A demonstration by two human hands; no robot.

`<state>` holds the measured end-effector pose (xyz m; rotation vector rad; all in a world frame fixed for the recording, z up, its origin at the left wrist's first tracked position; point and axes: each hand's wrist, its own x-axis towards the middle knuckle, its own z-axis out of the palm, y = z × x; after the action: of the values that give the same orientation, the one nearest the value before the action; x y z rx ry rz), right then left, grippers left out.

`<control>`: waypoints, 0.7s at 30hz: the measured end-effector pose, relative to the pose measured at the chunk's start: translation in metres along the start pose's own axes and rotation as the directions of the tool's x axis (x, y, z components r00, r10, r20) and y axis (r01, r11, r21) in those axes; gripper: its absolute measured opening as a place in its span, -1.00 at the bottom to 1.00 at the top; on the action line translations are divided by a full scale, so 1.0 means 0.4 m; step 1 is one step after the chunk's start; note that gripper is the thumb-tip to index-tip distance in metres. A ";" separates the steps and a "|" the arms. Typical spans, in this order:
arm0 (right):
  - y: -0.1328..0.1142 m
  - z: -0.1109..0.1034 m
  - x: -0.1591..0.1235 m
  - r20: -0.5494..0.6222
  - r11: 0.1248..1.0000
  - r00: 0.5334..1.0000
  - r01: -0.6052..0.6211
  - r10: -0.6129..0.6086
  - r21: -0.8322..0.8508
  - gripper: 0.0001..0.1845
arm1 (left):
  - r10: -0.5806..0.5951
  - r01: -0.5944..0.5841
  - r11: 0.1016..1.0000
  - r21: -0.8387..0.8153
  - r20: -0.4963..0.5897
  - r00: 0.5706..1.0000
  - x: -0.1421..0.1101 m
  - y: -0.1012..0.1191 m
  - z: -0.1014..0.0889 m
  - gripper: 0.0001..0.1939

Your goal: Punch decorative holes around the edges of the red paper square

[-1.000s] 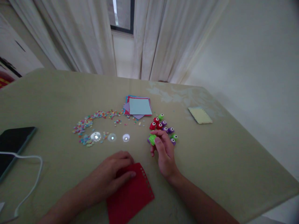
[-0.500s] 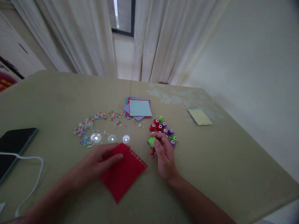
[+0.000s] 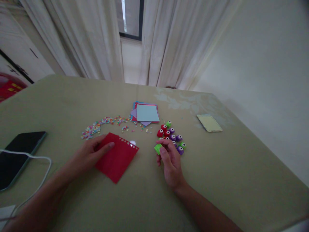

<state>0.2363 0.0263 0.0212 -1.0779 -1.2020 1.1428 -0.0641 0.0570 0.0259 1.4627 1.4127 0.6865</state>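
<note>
My left hand (image 3: 95, 151) holds a red square sheet (image 3: 117, 161) by its left side, thumb on top and fingers underneath. A row of small light spots runs along the sheet's upper right edge. Behind that edge a shiny clear disc (image 3: 132, 142) partly shows. In my right hand (image 3: 170, 161) a small bright green piece (image 3: 158, 148) is pinched between thumb and fingers; its kind is unclear. Just beyond this hand lies a cluster of small red, purple and green pieces (image 3: 179, 138) with round white, dark-centred tops, partly hidden by my fingers.
Tiny multicoloured bits (image 3: 96, 127) curve across the table behind my left hand. Farther back lies a stack of coloured square sheets (image 3: 147, 113). A pale yellow square pad (image 3: 210, 123) rests at the right. A dark tablet (image 3: 19, 154) and a white cable (image 3: 36, 157) are at the left.
My left hand has moved the red sheet away from me and leftward, covering most of the clear discs. My right hand keeps the green piece in nearly the same place. The view has shifted slightly.
</note>
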 end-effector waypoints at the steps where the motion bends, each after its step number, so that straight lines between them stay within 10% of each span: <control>1: 0.001 0.000 0.000 0.003 1.000 1.000 -0.001 0.001 -0.001 -0.67 | 0.007 -0.009 1.000 -0.022 -0.087 0.996 0.010 -0.001 -0.006 -0.38; 3: 0.001 -0.002 0.000 0.008 1.000 1.000 0.004 -0.004 0.000 -0.66 | -0.001 -0.005 0.998 -0.062 -0.093 0.996 0.007 -0.001 -0.021 -0.38; 9: 0.005 -0.002 -0.002 0.011 1.000 1.000 0.025 -0.025 0.005 -0.64 | -0.168 0.187 0.982 -0.021 0.344 0.924 -0.060 -0.027 -0.070 -0.53; 16: 0.008 -0.001 -0.007 0.034 1.000 0.999 0.005 -0.006 0.007 -0.62 | -0.112 0.077 0.984 -0.160 -0.221 0.969 -0.002 -0.022 -0.099 -0.40; 21: 0.009 0.000 -0.006 0.032 1.000 0.999 0.000 0.001 -0.009 -0.60 | -0.079 0.132 0.961 -0.243 0.217 0.973 -0.019 0.011 -0.023 -0.42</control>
<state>0.2358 0.0242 0.0173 -1.0702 -1.2327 1.1597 -0.0717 0.0527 0.0351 1.2093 1.1865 0.6067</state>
